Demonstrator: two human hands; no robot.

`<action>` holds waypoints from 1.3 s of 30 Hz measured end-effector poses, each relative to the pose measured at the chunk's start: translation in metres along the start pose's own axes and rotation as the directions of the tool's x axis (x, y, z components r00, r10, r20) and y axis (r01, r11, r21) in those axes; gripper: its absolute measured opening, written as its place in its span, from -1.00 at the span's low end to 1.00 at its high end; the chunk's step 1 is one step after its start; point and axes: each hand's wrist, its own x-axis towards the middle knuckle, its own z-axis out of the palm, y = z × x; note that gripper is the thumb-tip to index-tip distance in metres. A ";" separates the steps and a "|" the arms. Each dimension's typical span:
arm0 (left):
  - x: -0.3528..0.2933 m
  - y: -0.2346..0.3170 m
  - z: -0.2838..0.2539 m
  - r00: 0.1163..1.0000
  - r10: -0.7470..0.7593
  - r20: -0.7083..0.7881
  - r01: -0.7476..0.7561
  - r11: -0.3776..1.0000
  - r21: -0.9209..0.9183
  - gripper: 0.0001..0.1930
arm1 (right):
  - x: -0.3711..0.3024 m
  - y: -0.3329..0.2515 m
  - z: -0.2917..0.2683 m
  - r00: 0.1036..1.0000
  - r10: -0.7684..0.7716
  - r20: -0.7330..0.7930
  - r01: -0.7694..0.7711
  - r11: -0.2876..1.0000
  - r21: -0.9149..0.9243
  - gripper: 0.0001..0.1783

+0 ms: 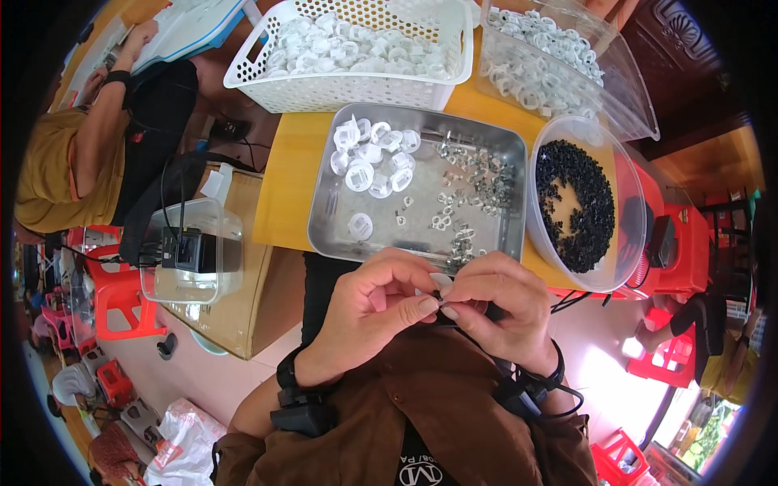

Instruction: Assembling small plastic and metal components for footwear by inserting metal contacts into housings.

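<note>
Both the left hand point(356, 312) and the right hand point(509, 308) have fingers pinched narrowly on a small black piece point(438, 296), near the closest edge of the metal tray point(423, 194) on the yellow tabletop point(290, 178).

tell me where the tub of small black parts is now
In the head view, the round tub sits right of the metal tray, just below the clear bin and up and to the right of the right hand.

White lettering point(421, 459), round emblem point(421, 475) on black shirt point(415, 441); reddish print point(160, 445) on white bag point(185, 437), illegible.
</note>
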 end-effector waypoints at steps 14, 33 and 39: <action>-0.002 -0.002 -0.003 0.996 0.088 0.013 -0.089 0.989 0.116 -0.79 | -0.001 -0.003 0.000 0.982 -0.187 -0.009 0.181 0.962 -0.204 -0.77; -0.002 0.001 -0.003 0.995 0.084 -0.058 -0.076 0.989 0.128 -0.64 | 0.006 -0.009 0.002 0.995 -0.097 -0.013 0.087 0.938 -0.336 -0.79; -0.002 0.002 -0.002 0.994 0.096 -0.059 -0.086 0.985 0.152 -0.65 | 0.007 -0.011 0.005 0.996 -0.089 0.006 0.085 0.935 -0.343 -0.79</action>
